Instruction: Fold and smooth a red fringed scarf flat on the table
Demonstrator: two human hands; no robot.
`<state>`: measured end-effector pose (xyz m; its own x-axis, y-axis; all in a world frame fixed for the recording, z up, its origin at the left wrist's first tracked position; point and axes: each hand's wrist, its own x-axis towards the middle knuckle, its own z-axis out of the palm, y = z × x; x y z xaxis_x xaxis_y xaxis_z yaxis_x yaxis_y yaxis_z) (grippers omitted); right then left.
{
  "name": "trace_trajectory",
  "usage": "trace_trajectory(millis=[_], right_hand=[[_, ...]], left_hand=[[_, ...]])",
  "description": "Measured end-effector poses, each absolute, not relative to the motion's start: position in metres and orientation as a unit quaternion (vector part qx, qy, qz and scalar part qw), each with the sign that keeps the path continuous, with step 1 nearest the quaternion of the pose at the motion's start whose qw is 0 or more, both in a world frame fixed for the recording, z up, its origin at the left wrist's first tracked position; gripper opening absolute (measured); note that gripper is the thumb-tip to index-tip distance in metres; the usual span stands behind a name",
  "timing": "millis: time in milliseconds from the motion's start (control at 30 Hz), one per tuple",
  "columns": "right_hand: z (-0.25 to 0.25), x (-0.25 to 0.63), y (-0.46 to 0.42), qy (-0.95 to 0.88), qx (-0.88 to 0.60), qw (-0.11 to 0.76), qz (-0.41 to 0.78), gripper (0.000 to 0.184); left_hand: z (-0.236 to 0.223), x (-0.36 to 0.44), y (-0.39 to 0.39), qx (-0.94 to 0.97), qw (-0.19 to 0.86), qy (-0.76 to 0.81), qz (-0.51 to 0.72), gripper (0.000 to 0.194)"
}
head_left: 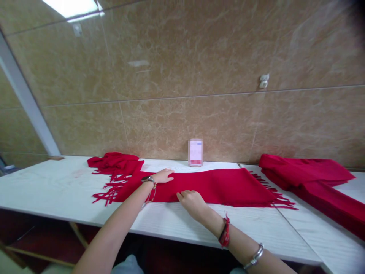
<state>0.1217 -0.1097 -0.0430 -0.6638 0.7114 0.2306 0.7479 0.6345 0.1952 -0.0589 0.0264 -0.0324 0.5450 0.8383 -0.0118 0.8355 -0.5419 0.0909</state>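
A red fringed scarf (pixel 225 186) lies spread lengthwise on the white table, tassels at both ends. My left hand (pixel 163 176) rests flat on its upper part, left of the middle, with fingers stretched out and thumb apart. Close to the scarf's near edge, my right hand (pixel 192 201) has its fingers bent and closed on the cloth; the fingertips are partly hidden. Touching or overlapping the scarf's far left corner is a crumpled red fringed cloth (pixel 116 163).
A folded stack of red cloth (pixel 305 173) lies at the right, one length trailing towards the front. A phone-like upright object with a blurred screen (pixel 195 153) leans against the tiled wall (pixel 182 125). The white table (pixel 57 186) has a seam at right and open shelves beneath.
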Motion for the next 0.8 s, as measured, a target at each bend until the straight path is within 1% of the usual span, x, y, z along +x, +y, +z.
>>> trace_trajectory(millis=[133, 233, 433, 633, 800], right_hand=[[-0.047, 0.116, -0.108, -0.898, -0.406, 0.083, -0.146, 0.02], [-0.048, 0.114, -0.108, -0.896, -0.408, 0.089, -0.149, 0.017], [-0.046, 0.115, -0.109, -0.899, -0.398, 0.1, -0.152, 0.017], [-0.049, 0.114, -0.107, -0.896, -0.4, 0.108, -0.159, 0.017], [-0.049, 0.112, -0.107, -0.898, -0.409, 0.092, -0.134, 0.017]], left_hand=[[-0.027, -0.041, 0.051, 0.879, 0.04, 0.475, 0.014, 0.043], [-0.027, -0.036, 0.062, 0.875, 0.051, 0.482, 0.01, 0.036], [-0.029, -0.054, 0.073, 0.862, 0.073, 0.502, 0.0, 0.02], [-0.031, -0.076, 0.07, 0.852, 0.073, 0.518, 0.018, 0.02], [-0.045, -0.072, 0.059, 0.847, 0.038, 0.526, 0.065, 0.023]])
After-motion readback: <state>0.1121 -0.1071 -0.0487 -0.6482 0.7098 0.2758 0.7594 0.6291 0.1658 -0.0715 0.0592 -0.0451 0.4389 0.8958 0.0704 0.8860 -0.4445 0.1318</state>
